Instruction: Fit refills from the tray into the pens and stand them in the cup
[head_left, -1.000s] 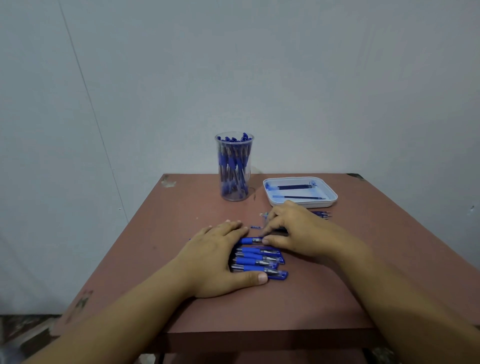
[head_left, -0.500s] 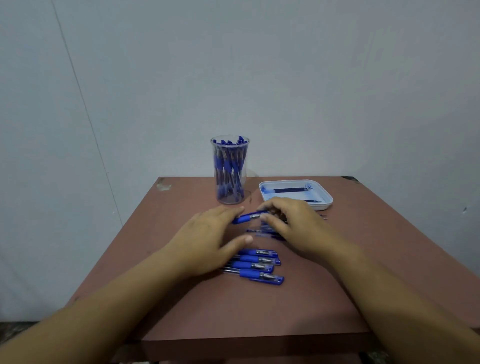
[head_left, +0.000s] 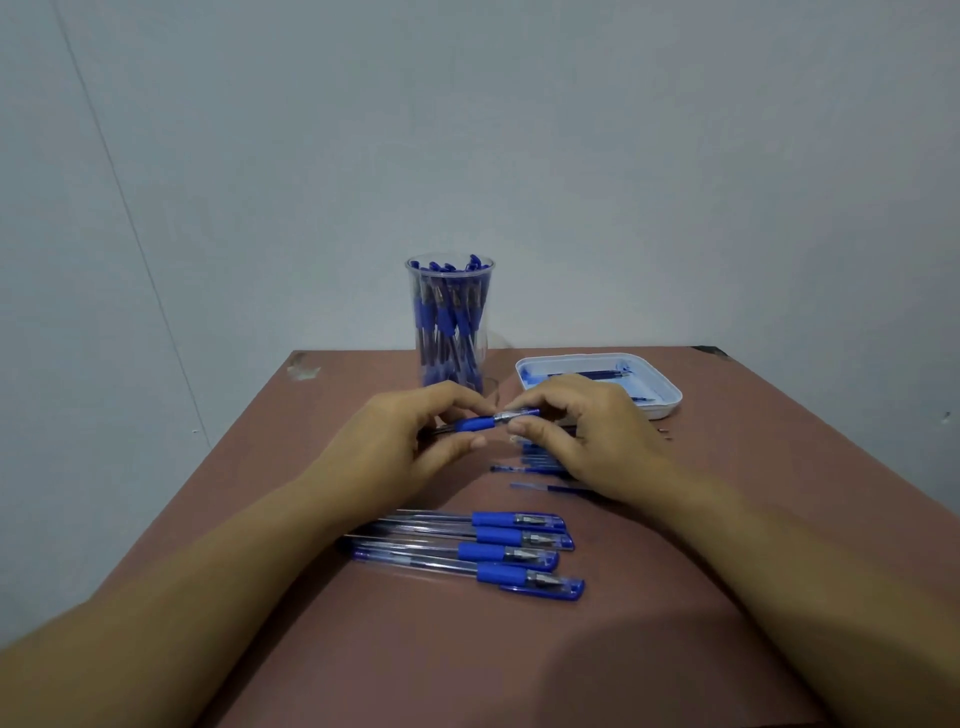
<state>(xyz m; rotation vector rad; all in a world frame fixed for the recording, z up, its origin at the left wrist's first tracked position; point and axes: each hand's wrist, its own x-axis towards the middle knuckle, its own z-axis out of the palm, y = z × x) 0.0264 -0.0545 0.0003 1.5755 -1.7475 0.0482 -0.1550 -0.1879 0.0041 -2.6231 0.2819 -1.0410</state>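
Holds one blue pen (head_left: 483, 422) level above the desk (head_left: 415, 660), between both hands. Grips its blue rubber sleeve with the left hand (head_left: 415, 441), thumb underneath and fingers curled over the top. Pinches the metal tip end with the right hand (head_left: 587, 436), thumb and forefinger closed on it, the other fingers bent above. Points the tip toward the right, with the clear barrel running back into the left palm.

Just behind the hands, near the far edge of the desk: a clear cup (head_left: 413, 296), upright and crowded with upright pens (head_left: 447, 312). To its right, well apart from the cup: a shallow white tray (head_left: 667, 406) with a few refills (head_left: 597, 374) lying in it; count unclear, partly hidden by the right hand.

Under and beside the right hand: several loose refills (head_left: 530, 469) flat on the desk. Nearer the body, between the forearms: four pens (head_left: 493, 551) side by side, touching or nearly so, tips to the right. Beyond the desk: a plain pale wall (head_left: 623, 156).
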